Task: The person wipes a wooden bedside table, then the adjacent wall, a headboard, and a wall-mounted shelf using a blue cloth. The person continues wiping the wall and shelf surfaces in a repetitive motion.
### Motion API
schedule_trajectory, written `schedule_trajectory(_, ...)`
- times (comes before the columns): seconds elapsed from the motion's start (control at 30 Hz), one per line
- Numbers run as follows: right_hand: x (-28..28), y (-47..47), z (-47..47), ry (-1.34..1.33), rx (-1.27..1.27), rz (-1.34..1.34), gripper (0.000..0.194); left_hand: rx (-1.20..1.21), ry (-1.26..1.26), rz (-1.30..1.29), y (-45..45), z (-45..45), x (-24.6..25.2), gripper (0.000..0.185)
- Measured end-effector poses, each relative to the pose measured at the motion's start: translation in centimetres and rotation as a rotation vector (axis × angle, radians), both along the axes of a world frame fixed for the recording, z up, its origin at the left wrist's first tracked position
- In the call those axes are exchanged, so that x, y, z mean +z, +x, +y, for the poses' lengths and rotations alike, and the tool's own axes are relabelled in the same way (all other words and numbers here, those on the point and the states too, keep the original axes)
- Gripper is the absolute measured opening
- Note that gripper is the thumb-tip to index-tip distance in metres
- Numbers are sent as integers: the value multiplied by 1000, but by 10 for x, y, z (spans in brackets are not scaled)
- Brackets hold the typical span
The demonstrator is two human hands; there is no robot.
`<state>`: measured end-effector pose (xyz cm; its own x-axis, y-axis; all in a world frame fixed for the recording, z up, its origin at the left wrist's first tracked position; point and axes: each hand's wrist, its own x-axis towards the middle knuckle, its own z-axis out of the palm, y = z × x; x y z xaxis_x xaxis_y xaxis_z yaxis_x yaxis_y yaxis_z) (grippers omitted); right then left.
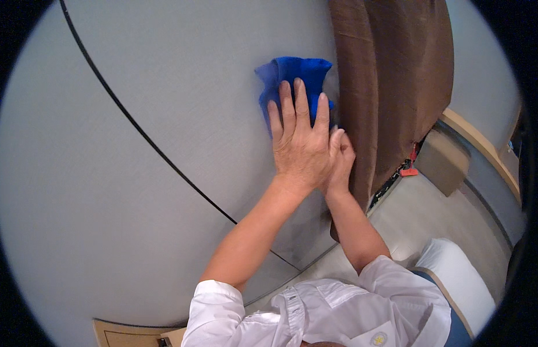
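Observation:
My left hand (pixel 300 149) lies flat with fingers spread over a crumpled blue cloth (pixel 301 67), pressing it against a smooth grey wall panel (pixel 165 86). The cloth's upper edge sticks out past the fingertips. Partly behind the left hand is my right hand (pixel 342 162), close to the edge of a brown curtain (pixel 394 78). Its fingers look curled and its thumb points up. Whether it grips part of the cloth is hidden.
A dark seam (pixel 139 126) curves across the panel. Right of the curtain are a red tag (pixel 409 172), a beige padded block (pixel 442 160) and a wooden rail (pixel 481 143). A white-covered cushion (pixel 455 269) is at lower right, a wooden cabinet (pixel 130 336) at lower left.

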<state>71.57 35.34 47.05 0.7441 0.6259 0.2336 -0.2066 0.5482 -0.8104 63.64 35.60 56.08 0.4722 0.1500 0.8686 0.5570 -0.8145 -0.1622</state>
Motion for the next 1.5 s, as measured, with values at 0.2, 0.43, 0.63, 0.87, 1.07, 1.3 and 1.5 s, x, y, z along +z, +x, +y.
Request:
schedule_trajectory(0.2, 56, 18, 26, 5, -619, -695, 50, 89, 108, -96, -16, -11, 31, 62)
schedule_trajectory(0.43, 121, -30, 57, 53, -901, -844, 69, 156, 91, -181, -78, -35, 23, 72)
schedule_trajectory(0.63, 155, -73, 56, 275, -1096, -1048, 57, 151, 42, -243, -130, -58, 13, 73)
schedule_trajectory(0.87, 153, -153, 31, 510, -978, -1190, 54, -275, 100, -482, -195, -63, -16, 50)
schedule_trajectory(1.07, 126, -222, 1, 593, -743, -1352, 64, -122, 104, -529, -243, -70, -44, 54)
schedule_trajectory(1.3, 95, -226, 9, 565, -822, -1282, 61, -223, -20, -597, -242, -52, -55, 54)
schedule_trajectory(1.5, 94, -157, 18, 508, -984, -1244, 59, -520, -156, -485, -203, -34, -38, 47)
